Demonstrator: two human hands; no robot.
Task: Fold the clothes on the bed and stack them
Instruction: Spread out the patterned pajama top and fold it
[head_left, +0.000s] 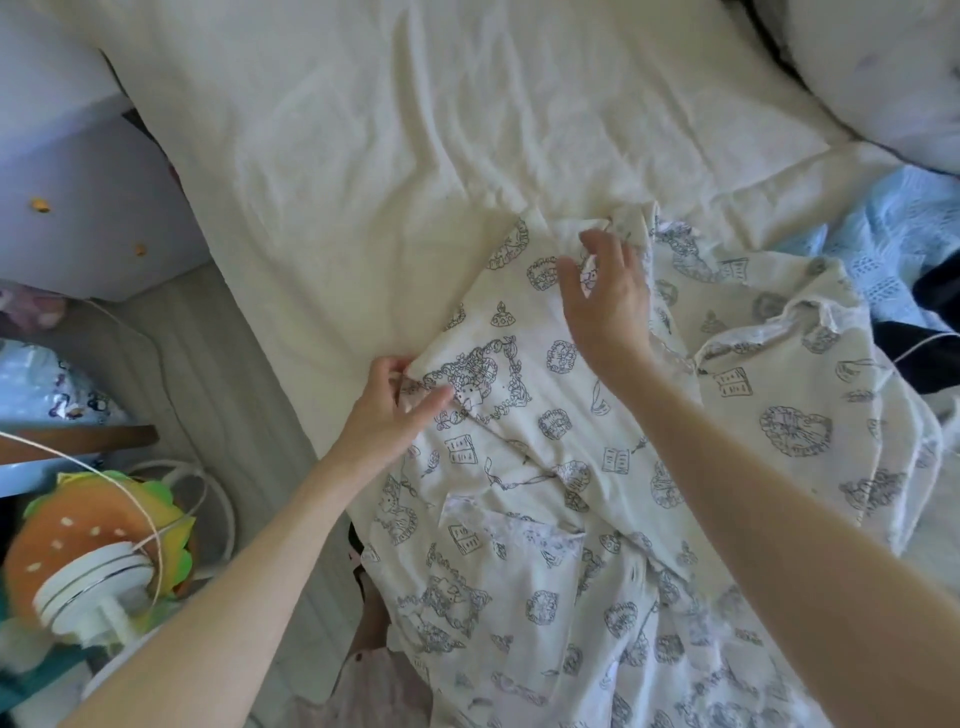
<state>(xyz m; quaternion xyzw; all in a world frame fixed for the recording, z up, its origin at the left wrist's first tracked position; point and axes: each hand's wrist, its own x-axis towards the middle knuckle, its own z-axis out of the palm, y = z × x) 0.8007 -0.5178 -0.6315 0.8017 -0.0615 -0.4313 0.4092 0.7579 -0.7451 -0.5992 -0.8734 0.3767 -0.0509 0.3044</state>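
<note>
Printed garment (597, 467) sprawls on the bed sheet (363, 156) under both your hands, its length running back toward you: your left hand (395, 410) pinches its near-left edge, your right hand (605, 296) hovers spread-fingered over its far corner, nearer that end.

Soft, even daylight is washing over the cream cotton bed sheet (363, 130) — shadows are staying faint. The wide lens is bending the edges, and the lower-left corner is blurring — detail elsewhere is slightly soft.
</note>
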